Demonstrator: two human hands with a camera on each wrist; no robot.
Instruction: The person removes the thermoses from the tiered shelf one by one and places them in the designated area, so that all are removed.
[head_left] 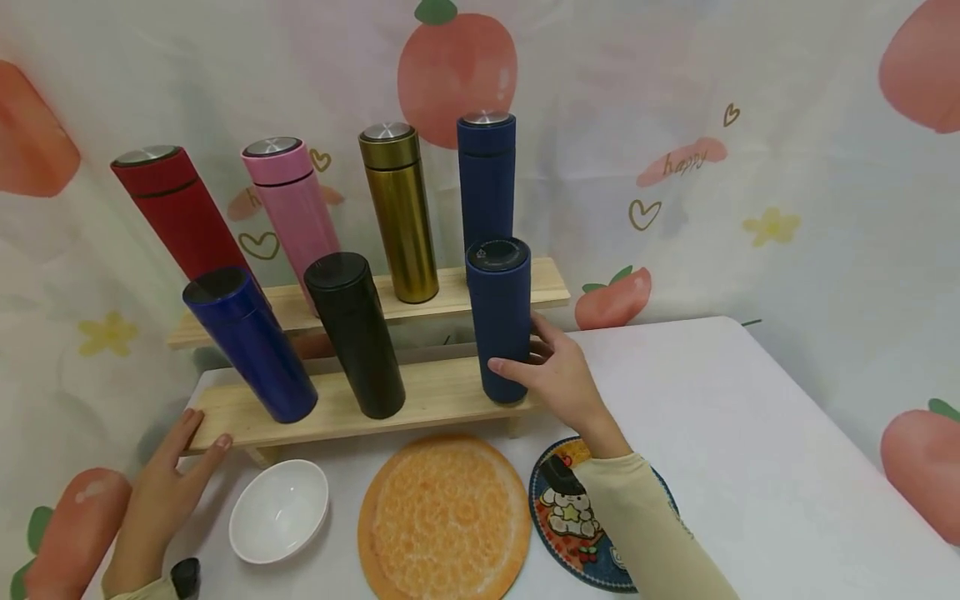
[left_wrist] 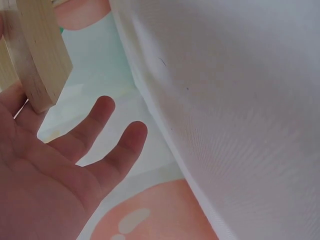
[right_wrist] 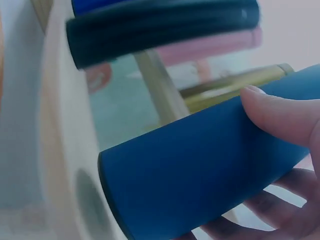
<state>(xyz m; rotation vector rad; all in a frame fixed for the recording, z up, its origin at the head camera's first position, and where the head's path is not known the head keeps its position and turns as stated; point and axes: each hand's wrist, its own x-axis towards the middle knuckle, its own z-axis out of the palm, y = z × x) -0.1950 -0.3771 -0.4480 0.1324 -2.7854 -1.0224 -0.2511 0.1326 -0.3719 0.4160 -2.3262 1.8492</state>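
Observation:
On the right, my right hand (head_left: 566,379) grips a navy blue thermos bottle (head_left: 498,321) low on its body, thumb in front and fingers behind. The bottle is upright at the right end of the lower wooden shelf (head_left: 438,387), its base close over the board in the right wrist view. At that shelf's left end, my left hand (head_left: 168,483) touches the corner, its thumb at the front edge and fingers (left_wrist: 127,145) spread. A shiny blue bottle (head_left: 251,346) and a black bottle (head_left: 356,337) stand on the same shelf.
Behind, the upper shelf (head_left: 457,287) bears red (head_left: 180,212), pink (head_left: 292,204), gold (head_left: 400,212) and navy (head_left: 487,179) bottles. In front lie a white bowl (head_left: 280,512), a round bread-patterned mat (head_left: 444,517) and a cartoon mat (head_left: 558,517), partly under my right sleeve (head_left: 652,525).

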